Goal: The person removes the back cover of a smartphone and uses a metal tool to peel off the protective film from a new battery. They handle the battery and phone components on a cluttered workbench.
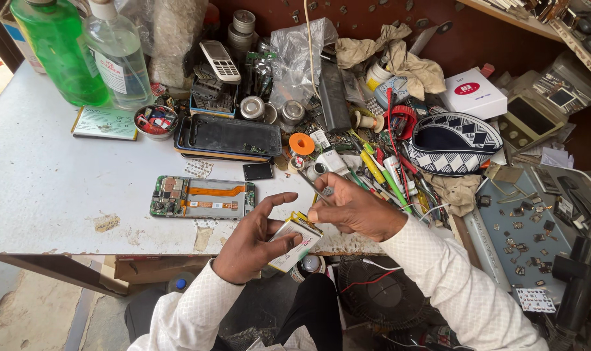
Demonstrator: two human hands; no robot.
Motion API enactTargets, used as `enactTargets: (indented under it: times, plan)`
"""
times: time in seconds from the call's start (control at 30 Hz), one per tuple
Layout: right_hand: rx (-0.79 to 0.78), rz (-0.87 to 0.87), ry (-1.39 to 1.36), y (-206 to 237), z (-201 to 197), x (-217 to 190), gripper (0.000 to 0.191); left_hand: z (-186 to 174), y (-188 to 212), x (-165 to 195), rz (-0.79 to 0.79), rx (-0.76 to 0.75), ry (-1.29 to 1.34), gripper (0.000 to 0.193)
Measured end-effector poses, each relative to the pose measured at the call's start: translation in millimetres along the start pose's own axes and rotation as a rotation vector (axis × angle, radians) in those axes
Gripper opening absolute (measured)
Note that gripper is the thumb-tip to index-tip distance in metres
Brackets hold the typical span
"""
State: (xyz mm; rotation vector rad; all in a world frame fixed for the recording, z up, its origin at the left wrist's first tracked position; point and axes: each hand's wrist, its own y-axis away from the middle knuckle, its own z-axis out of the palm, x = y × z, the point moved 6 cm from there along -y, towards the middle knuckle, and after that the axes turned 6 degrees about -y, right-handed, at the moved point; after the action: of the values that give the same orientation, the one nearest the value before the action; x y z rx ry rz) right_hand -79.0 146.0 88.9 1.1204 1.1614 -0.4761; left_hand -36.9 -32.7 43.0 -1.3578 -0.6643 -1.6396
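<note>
While the head camera looks down over a cluttered white workbench [48, 182], I see my left hand [253, 240] cupped around a flat phone battery [294, 244], thumb and curled fingers closed on its lower edge and the index finger stretched out above it. The battery, white-faced with a yellow strip at its top corner, tilts over the near edge of the bench, just in front of my lap. My right hand [357, 209] sits directly beside it, fingers pinched shut on thin metal tweezers [311, 183] whose tip points up and left, away from the battery's upper corner; I cannot tell whether the tool touches the battery.

Just left of the hands, an opened phone [202, 197] lies flat on the bench, its green circuit board and orange ribbon cable exposed. Behind it rests a black phone back cover [230, 135], with a small dark square part [257, 171] near its front edge. At the far left stand a green bottle [60, 52] and a clear bottle [118, 55], side by side. An old grey keypad handset [220, 61] leans on a heap of parts. To the right lie pens and tools [386, 170], a black-and-white patterned pouch [455, 143] and a small white box [472, 92].
</note>
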Motion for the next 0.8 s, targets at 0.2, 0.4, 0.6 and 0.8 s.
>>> enactTargets:
  times: [0.2, 0.4, 0.6, 0.8]
  plan:
    - [0.387, -0.595, 0.466, 25, -4, -31, 0.034, -2, -10, -16, 0.026, 0.222, 0.243, 0.062]
    - [0.425, -0.663, 0.071, 31, 17, 2, 0.054, 12, -19, -17, 0.106, 0.401, 0.674, 0.053]
    - [0.325, -0.363, -0.175, 7, -4, 22, 0.064, 16, -6, -11, 0.032, 0.371, 0.525, 0.083]
    - [-0.026, -0.285, 0.034, -15, 3, 20, 0.058, -20, 16, -16, 0.017, 0.29, 0.072, 0.035]
